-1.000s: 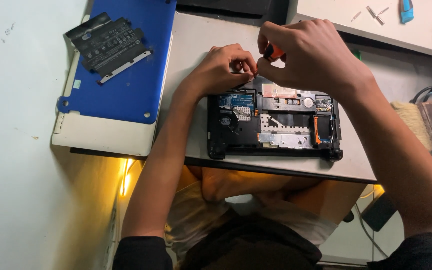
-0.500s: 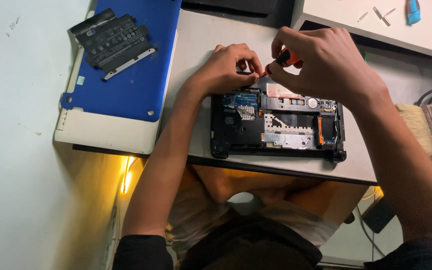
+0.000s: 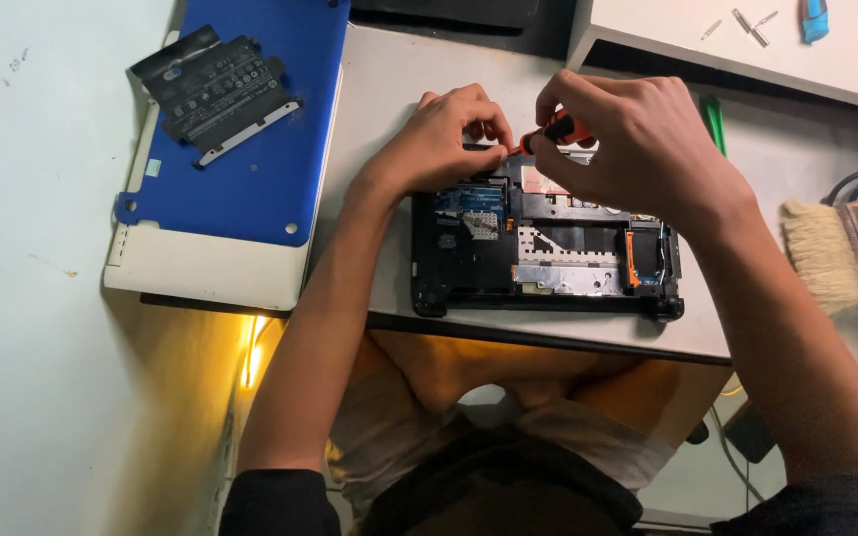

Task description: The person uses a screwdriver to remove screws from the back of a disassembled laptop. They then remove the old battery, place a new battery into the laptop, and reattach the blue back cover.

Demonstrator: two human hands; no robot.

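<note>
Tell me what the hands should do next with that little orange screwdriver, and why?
Probably keep turning it in place. The right hand grips the orange screwdriver with its tip down at the back edge of the opened laptop, and the left hand pinches right beside the tip, as if steadying a screw. The screw itself is hidden under the fingers, so this is only a guess.

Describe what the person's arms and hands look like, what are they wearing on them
Both hands, the left hand and the right hand, are bare: no gloves, and no rings or watch that I can see. The forearms are uncovered as well. Dark, near-black sleeves cover only the upper arms, ending around the elbows at the bottom of the view. No markings show on the fabric.
</note>
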